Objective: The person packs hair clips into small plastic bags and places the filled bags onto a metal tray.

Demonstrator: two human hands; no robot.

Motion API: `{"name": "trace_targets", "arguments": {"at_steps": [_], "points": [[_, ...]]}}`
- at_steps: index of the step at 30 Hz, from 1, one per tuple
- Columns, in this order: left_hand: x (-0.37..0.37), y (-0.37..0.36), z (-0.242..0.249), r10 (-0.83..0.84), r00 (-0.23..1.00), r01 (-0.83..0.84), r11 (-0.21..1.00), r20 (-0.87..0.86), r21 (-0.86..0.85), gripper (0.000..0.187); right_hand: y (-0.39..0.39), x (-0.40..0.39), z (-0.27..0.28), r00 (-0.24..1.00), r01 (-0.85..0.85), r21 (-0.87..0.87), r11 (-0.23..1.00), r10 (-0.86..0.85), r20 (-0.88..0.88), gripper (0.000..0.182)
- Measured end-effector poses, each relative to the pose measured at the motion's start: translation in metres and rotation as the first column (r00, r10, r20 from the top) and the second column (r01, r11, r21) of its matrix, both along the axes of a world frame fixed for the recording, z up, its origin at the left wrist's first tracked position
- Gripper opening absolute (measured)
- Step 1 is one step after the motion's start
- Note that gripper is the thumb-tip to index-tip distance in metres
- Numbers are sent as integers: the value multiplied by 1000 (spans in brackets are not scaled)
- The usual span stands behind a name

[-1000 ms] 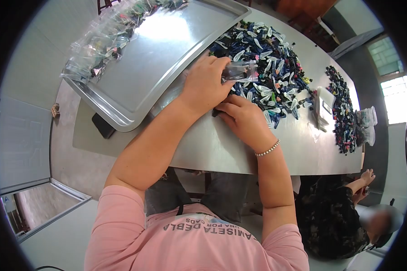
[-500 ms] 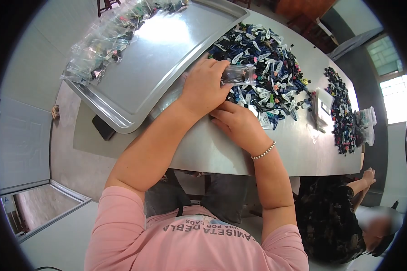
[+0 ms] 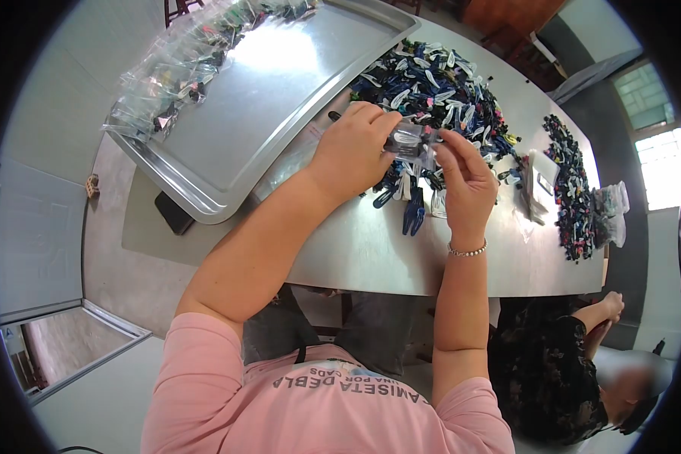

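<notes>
Grey table (image 3: 371, 253): small clear bag (image 3: 422, 155), glossy, dark contents (image 3: 405, 139) showing; left hand (image 3: 353, 147) grips left end, right hand (image 3: 469, 180) pinches right.

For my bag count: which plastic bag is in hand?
The clear bag gripped by the left hand, the right hand meeting its other end; the bags on the tray are in neither hand.

The left arm (image 3: 250, 238) slants toward the far right, the left hand (image 3: 352, 147) back upward, fingers curled in a grip. The right arm (image 3: 460, 321) reaches almost straight ahead, the right hand (image 3: 471, 185) pinching with thumb and forefinger.
</notes>
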State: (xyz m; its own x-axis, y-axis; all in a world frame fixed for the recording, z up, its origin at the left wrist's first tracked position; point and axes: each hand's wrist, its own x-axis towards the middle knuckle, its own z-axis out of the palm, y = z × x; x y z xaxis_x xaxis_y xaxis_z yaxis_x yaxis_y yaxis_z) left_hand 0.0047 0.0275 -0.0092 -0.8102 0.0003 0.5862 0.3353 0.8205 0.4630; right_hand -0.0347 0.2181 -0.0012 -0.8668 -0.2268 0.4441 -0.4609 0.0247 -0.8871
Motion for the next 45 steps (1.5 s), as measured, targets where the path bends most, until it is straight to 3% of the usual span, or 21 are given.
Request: {"name": "trace_targets", "arguments": {"at_steps": [5,7,8,9,10,11,13,14,15,17,27,30,31,34,39,45], "points": [[-4,0,-5,-24,999,26,998,-38,51,48,9,-14,-4,989,108,-130,986,-94,112,19],[0,0,4,-140,978,84,943,154,322,49,13,-20,-10,982,146,-134,980,-128,137,19],[0,-1,7,-142,978,88,943,151,321,49,14,-22,-13,981,151,-104,983,-137,135,18],[-1,-2,10,-342,922,160,765,183,624,51,13,-21,-12,980,156,-73,985,-145,133,17],[-1,-3,14,-529,836,167,492,141,854,52,11,-18,-9,976,186,2,983,-185,115,17],[-1,-5,18,-530,836,170,494,140,853,52,10,-18,-10,976,187,-1,982,-186,113,17],[1,-8,26,-651,758,70,28,-35,997,51,9,-18,-12,982,157,52,986,-161,94,16],[0,-10,25,-660,746,68,-50,-84,996,49,9,-17,-12,981,157,92,983,-166,101,16],[-1,-12,24,-660,747,68,-44,-80,997,49,9,-16,-12,981,156,86,984,-164,101,16],[-1,-15,23,-700,689,42,-221,-188,974,44,7,-15,-12,981,130,69,989,-139,133,16],[2,0,26,-650,756,2,-120,-80,993,38,9,-26,-27,982,126,87,988,-137,127,16],[4,8,27,-528,846,63,241,76,968,32,10,-28,-27,987,90,59,994,-97,130,16],[10,13,31,-519,851,64,250,78,966,32,11,-29,-27,984,93,66,993,-102,146,16],[24,10,41,-343,922,10,486,180,874,21,14,-29,-27,982,99,87,991,-111,150,17],[42,-50,60,-147,985,1,554,96,832,22,12,-29,-28,990,117,141,983,-126,60,17],[60,-174,58,261,930,-360,516,257,777,20,12,-29,-31,992,106,136,985,-113,49,17]]}}
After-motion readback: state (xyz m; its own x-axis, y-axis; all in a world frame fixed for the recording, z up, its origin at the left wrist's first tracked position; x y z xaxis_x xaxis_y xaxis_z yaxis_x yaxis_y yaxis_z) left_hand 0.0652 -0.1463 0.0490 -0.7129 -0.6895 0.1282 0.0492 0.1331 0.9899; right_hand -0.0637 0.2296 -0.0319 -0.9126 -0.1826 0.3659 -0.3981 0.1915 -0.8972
